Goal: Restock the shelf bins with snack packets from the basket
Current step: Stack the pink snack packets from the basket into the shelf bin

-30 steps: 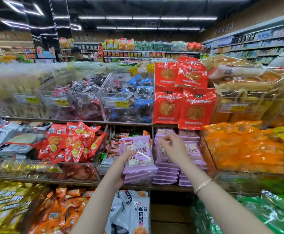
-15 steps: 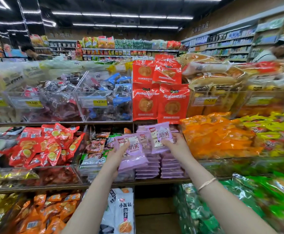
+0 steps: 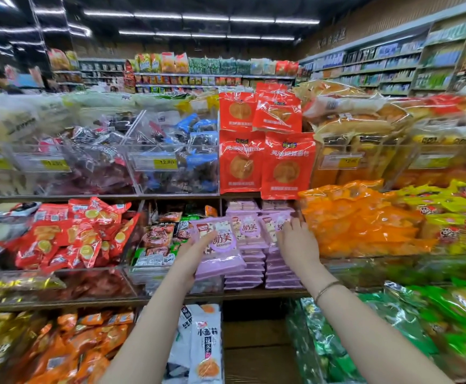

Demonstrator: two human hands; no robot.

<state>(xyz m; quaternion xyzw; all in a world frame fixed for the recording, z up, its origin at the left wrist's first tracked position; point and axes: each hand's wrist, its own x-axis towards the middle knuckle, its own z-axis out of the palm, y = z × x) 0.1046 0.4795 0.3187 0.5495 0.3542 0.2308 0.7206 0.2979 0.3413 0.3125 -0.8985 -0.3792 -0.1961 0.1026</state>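
Purple packets point(image 3: 222, 246): gripped by left hand point(image 3: 195, 259), centre frame. Right hand point(image 3: 299, 246): fingers straight, pressed against loose packet point(image 3: 275, 225) atop shelved purple stacks point(image 3: 254, 270). Best squared flush, label outward, before release.

Long ceiling light strips point(image 3: 204, 17) run across the top of the frame. Wall shelving point(image 3: 378, 67) fills the upper right, and a far aisle shelf point(image 3: 212, 66) carries coloured bags at upper centre. Red bread packets point(image 3: 287, 167) stand upright at centre, with a yellow price label point(image 3: 165, 163) to their left. Orange packets point(image 3: 365, 223) are piled at right, green packets point(image 3: 420, 314) at lower right, and white packets point(image 3: 207, 347) at bottom centre.
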